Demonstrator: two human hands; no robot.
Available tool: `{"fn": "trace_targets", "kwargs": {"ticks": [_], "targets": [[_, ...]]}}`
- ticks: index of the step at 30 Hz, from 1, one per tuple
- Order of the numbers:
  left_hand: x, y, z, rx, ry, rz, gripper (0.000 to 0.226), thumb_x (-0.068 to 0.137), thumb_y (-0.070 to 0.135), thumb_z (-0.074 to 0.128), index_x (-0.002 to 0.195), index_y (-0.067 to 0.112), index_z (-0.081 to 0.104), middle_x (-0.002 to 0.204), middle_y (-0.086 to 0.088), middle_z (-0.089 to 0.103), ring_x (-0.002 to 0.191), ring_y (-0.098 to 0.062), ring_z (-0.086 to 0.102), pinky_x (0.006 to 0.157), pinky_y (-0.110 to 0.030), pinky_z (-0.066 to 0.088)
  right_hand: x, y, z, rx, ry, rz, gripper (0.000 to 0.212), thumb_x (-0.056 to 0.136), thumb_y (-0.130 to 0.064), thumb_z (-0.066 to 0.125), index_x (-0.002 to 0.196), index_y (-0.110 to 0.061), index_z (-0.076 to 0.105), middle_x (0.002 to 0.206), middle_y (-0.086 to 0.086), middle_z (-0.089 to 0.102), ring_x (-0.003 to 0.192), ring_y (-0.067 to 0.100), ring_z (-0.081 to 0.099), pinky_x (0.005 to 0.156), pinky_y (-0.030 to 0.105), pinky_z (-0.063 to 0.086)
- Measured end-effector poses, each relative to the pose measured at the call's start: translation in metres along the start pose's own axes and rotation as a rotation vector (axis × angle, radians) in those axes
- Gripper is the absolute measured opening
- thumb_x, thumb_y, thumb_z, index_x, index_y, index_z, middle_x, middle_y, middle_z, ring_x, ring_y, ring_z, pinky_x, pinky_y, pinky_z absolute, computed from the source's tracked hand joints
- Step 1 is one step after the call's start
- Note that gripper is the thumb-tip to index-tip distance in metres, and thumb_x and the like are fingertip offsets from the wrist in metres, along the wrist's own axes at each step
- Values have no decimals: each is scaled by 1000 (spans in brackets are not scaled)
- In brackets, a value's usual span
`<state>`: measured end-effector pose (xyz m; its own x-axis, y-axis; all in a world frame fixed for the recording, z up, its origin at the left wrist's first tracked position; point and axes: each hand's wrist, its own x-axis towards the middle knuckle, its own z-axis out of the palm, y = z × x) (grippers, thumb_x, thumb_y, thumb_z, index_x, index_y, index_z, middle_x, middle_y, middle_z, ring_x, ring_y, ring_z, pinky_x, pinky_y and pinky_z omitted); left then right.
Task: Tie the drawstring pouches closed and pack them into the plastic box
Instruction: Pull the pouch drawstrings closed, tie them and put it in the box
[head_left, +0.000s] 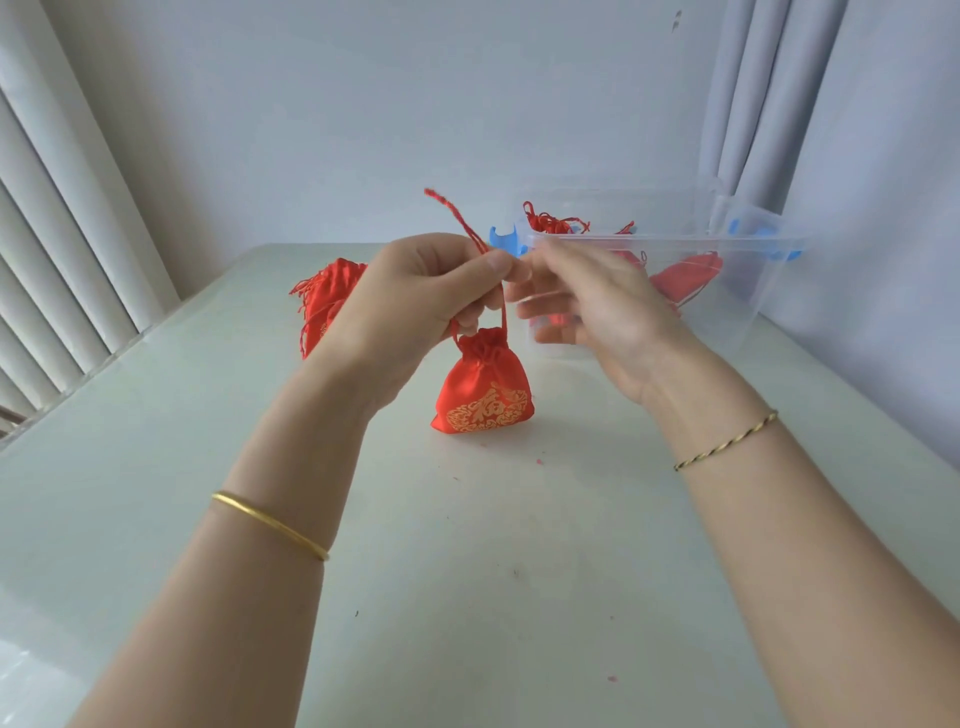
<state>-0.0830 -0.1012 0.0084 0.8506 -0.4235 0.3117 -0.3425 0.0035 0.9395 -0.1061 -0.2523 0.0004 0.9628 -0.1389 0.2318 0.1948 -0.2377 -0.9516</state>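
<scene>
1. Head view, the grip: the left hand pinches the red drawstring between thumb and forefinger, and the loose ends stick up above the pinch. The right hand is blurred just beside that thumb with its fingers partly curled. I cannot tell whether it holds the cord.
2. The pouch hangs upright from the looped cords in front of both hands, its mouth gathered. Its base is at the table, but I cannot tell whether it touches or hangs just above.
3. Risk: the cord looks thin and slick. If the pinch slackens before a knot is drawn tight, the loop will probably slip and the mouth reopen.
4. Risk: an uneven pull on the ends could swing the pouch. It could also set the knot too high on the cord and leave the neck loose.
5. Around: the plastic box stands open behind the right hand with red pouches inside. Its near rim is close to the knuckles, so a wide pull might knock it.
6. A heap of more pouches lies behind the left hand, and their trailing cords look liable to tangle.
7. A gold bangle and a twisted bracelet sit on the wrists, well apart from the cord.
</scene>
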Motion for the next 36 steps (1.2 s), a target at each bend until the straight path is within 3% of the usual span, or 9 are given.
{"fn": "trace_targets", "kwargs": {"ticks": [7, 11, 13, 17, 21, 25, 31, 34, 36], "targets": [[2, -2, -2, -96, 32, -8, 17, 92, 13, 53, 89, 10, 70, 67, 4, 65, 57, -8, 48, 56, -15, 43, 2, -1, -2, 57, -60, -101, 24, 96, -17, 46, 74, -16, 56, 67, -4, 57, 66, 10, 56, 65, 25, 44], [3, -4, -6, -136, 48, 2, 16, 88, 0, 55, 88, 9, 68, 70, 2, 69, 61, -7, 58, 62, -16, 49, -5, -5, -15, -66, -372, -48, 24, 94, -16, 50, 71, -13, 58, 68, 1, 59, 67, 12, 57, 61, 23, 45], [2, -4, -7, -103, 0, 8, 18, 87, -4, 56, 91, 10, 67, 70, 2, 69, 61, -7, 59, 63, -16, 50, -4, -3, -15, -152, -315, 0, 23, 94, -18, 50, 73, -14, 60, 71, 2, 61, 68, 12, 58, 63, 25, 45], [0, -1, -7, 85, -80, 111, 27, 87, -8, 55, 101, 13, 65, 78, -4, 63, 61, -5, 58, 59, -14, 47, 5, 3, -10, 0, -59, -69, 24, 97, -13, 40, 86, -16, 61, 81, 0, 64, 74, 14, 61, 68, 30, 47], [3, -4, -3, 456, 23, 339, 36, 83, -4, 59, 98, 29, 64, 82, 5, 62, 78, -6, 58, 72, -15, 48, 4, 8, 2, 132, -209, -10, 24, 100, -13, 37, 95, -12, 60, 77, 3, 65, 66, 15, 62, 69, 30, 48], [4, -10, -1, 615, 153, 469, 33, 81, 2, 61, 104, 25, 66, 82, 10, 64, 79, -11, 56, 75, -25, 48, 2, 10, 6, 205, -288, 41, 21, 98, -15, 41, 95, -9, 61, 80, 5, 64, 71, 17, 59, 69, 28, 45], [3, -14, 1, 624, 250, 523, 36, 81, 4, 62, 109, 25, 65, 82, 9, 68, 76, -9, 54, 73, -25, 47, 1, 10, 4, 262, -344, 54, 20, 95, -19, 44, 83, -12, 59, 79, 1, 64, 73, 14, 58, 68, 27, 43], [4, -14, 1, 535, 265, 443, 25, 82, 10, 65, 102, 26, 68, 83, 7, 70, 76, -11, 62, 74, -27, 51, 4, 13, 4, 237, -233, 42, 20, 98, -23, 42, 90, -9, 55, 83, 4, 64, 73, 15, 60, 67, 27, 44], [5, -15, -1, 468, 261, 364, 18, 84, 10, 65, 95, 24, 69, 80, 9, 69, 77, -2, 66, 73, -18, 51, 6, 13, 4, 234, -131, 35, 21, 98, -26, 42, 87, -11, 52, 80, 3, 64, 70, 15, 61, 65, 26, 45]]}}
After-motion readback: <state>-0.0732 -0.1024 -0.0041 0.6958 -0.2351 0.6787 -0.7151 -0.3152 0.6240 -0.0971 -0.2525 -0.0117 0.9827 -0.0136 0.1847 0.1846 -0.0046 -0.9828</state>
